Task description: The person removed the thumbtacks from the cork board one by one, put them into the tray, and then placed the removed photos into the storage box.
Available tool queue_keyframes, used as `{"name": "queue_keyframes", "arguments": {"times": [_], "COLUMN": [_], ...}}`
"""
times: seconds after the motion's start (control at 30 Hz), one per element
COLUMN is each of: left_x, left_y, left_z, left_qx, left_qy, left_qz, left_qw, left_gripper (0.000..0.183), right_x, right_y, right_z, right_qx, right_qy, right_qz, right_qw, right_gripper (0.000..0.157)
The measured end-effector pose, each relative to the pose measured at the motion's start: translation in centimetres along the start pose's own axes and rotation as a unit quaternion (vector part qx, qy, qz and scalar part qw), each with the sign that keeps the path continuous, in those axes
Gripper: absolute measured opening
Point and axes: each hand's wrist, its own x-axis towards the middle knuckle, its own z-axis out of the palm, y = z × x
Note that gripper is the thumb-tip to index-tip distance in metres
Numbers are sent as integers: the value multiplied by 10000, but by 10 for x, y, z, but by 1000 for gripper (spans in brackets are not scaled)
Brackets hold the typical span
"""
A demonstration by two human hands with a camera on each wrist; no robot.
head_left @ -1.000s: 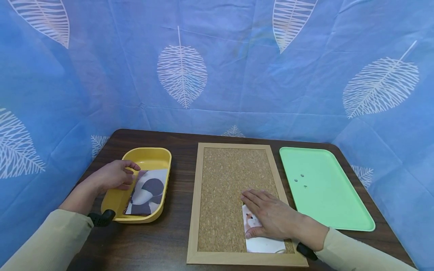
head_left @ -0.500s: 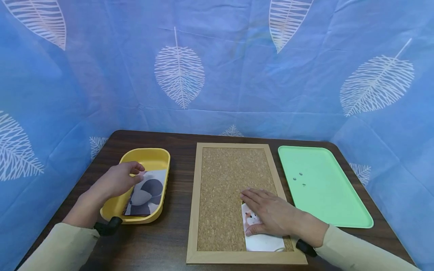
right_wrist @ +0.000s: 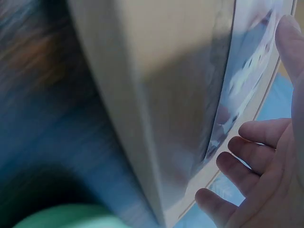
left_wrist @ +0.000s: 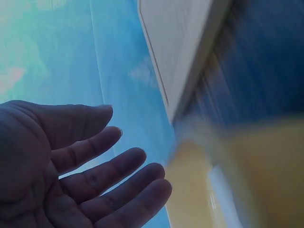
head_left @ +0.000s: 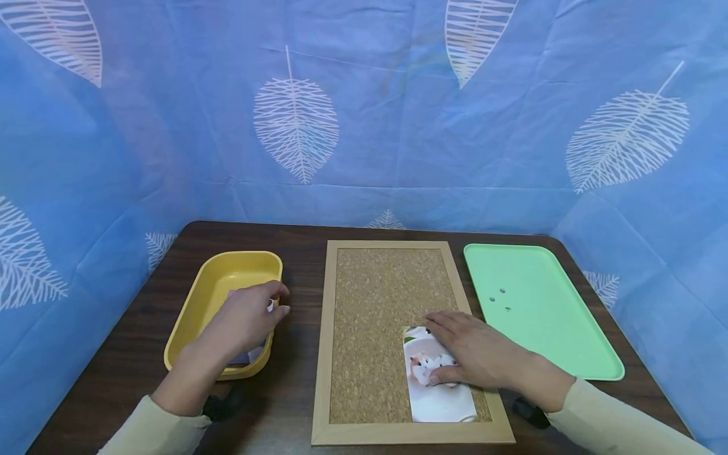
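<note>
My left hand [head_left: 241,322] is over the yellow tray [head_left: 188,309], its fingertips near the right rim. In the left wrist view its fingers [left_wrist: 123,164] are loosely bent with nothing between them. Beneath it lies a grey and purple picture card [head_left: 244,358], mostly covered. My right hand [head_left: 483,354] is over the photo [head_left: 423,366] of small white animals at the lower right of the cork board [head_left: 375,341]. Relaxed and spread, the right fingers [right_wrist: 237,173] show a gap from the board in the right wrist view. The hand covers part of the photo's right side.
Right of the board lies a light green tray [head_left: 557,316] with several tiny dark pieces [head_left: 492,299] on it. The board has a raised wooden frame [head_left: 324,354]. A blue leaf-patterned cloth [head_left: 364,114] hangs behind the dark wood table [head_left: 301,316].
My left hand has moved right across the yellow tray, covering most of the picture card. My right hand has shifted slightly right, uncovering more of the photo.
</note>
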Motion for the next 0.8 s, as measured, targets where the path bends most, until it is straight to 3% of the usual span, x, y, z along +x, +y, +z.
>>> {"name": "queue_keyframes", "arguments": {"times": [0.2, 0.37, 0.6, 0.8], "left_x": [-1, 2, 8, 9], "left_y": [36, 63, 92, 108], "left_z": [30, 56, 86, 107], "left_qx": [-134, -198, 391, 1190], "left_qy": [296, 241, -48, -65], "left_qz": [557, 1354, 2442, 3035], "left_qw": [9979, 9903, 9689, 9454], "left_gripper": [28, 21, 30, 46], "right_x": [-6, -13, -16, -16], "right_y": [9, 17, 22, 23], "right_z": [-2, 0, 4, 6], "right_qx": [-26, -77, -364, -374], "right_qy": [61, 221, 368, 454], "right_qz": [196, 284, 271, 262], "right_qw": [9998, 9993, 9983, 9979], "right_gripper": [99, 91, 79, 79]}}
